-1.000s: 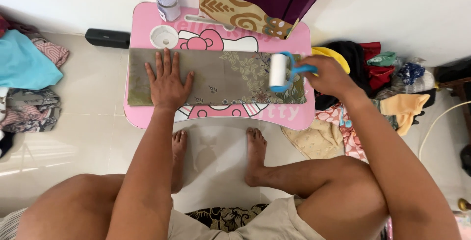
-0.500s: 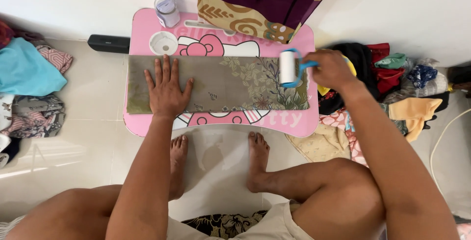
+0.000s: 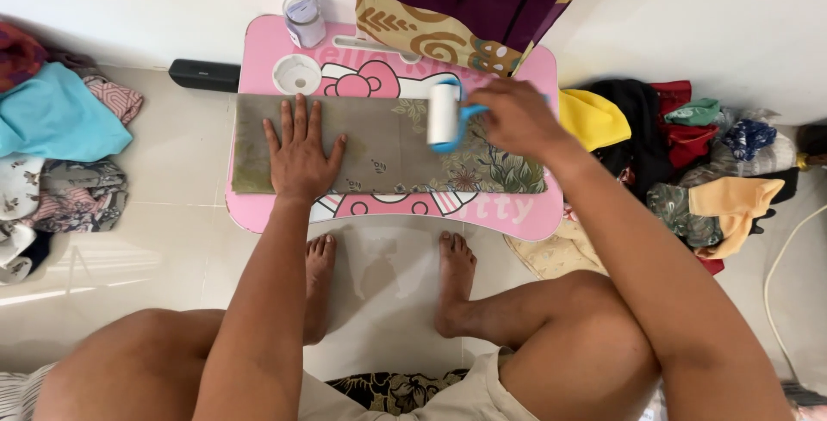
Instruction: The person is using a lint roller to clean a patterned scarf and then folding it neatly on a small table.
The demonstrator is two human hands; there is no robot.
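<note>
Lint roller [image 3: 444, 113] with a white roll and a blue handle sits on the folded grey-green cloth [image 3: 388, 145], near the cloth's top edge and a little right of its middle. The right hand [image 3: 510, 116] is closed around the blue handle, and the roll sticks out at the hand's 9 o'clock side.

The cloth lies flat and long across the pink cartoon-cat lap table [image 3: 517, 214]. It has leafy flower prints on its right part and is plain on its left part. The left hand [image 3: 300, 152] lies flat on the plain part with fingers spread wide, palm down, holding nothing. It is well apart from the roller, at about the roller's 8 o'clock.

A round cup hole [image 3: 296, 73] is in the table at 12 o'clock from the left hand, just beyond the cloth's top edge. A small clear jar with a pale lid [image 3: 303, 18] stands at the table's far edge, straight past that hole. A purple and tan patterned fabric [image 3: 448, 8] hangs over the table's far side at 12 o'clock from the roller.

Two bare feet [image 3: 452, 275] rest on the pale floor under the table's near edge. A heap of clothes [image 3: 60, 154] is at 9 o'clock from the table, and another colourful heap [image 3: 698, 154] is at 3 o'clock, with a yellow piece [image 3: 590, 118] closest to the table.
</note>
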